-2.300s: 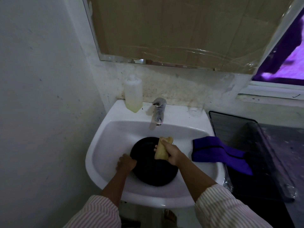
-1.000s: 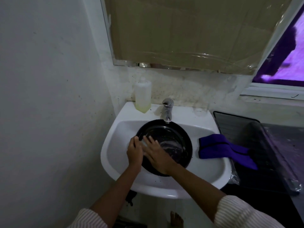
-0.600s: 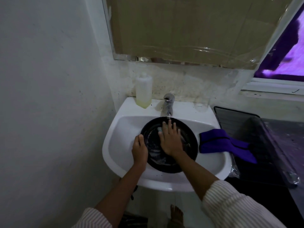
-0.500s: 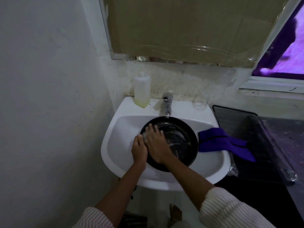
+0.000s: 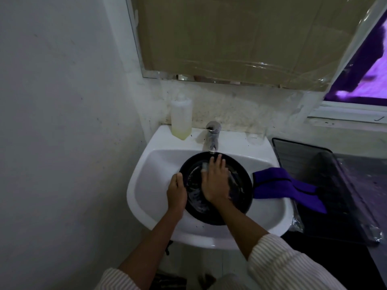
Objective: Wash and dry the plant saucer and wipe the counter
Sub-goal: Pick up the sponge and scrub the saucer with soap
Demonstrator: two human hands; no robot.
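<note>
A person in striped sleeves (image 5: 278, 262) is washing a black saucer (image 5: 240, 191) at a white sink (image 5: 155, 185) in a dim corner. The saucer is lying in the bowl of the sink, its far edge sitting just under the spout of the metal tap (image 5: 212, 139). The left hand (image 5: 176, 192) is gripping the saucer's left rim, with its fingers (image 5: 179, 177) curling over the edge. The right hand (image 5: 215, 183) is pressing flat on the inside of the saucer, its fingers (image 5: 218, 162) lying straight and slightly spread, pointing toward the tap. A small pale patch (image 5: 204, 166) is showing beside the right fingertips, too blurred to identify. Wet, soapy streaks (image 5: 195, 195) are glistening on the saucer's floor between the two hands.

A clear plastic bottle (image 5: 181, 120) holding a little yellowish liquid is standing upright on the back ledge of the sink, left of the tap. A purple cloth (image 5: 278, 185) is draping over the sink's right rim and trailing onto a dark ribbed tray (image 5: 303, 160) beside it, which is resting on the grey table (image 5: 374, 178). Brown cardboard (image 5: 230, 34) under clear film is covering the panel on the wall above the sink, and a purple-lit window (image 5: 368, 76) is glowing at upper right.
</note>
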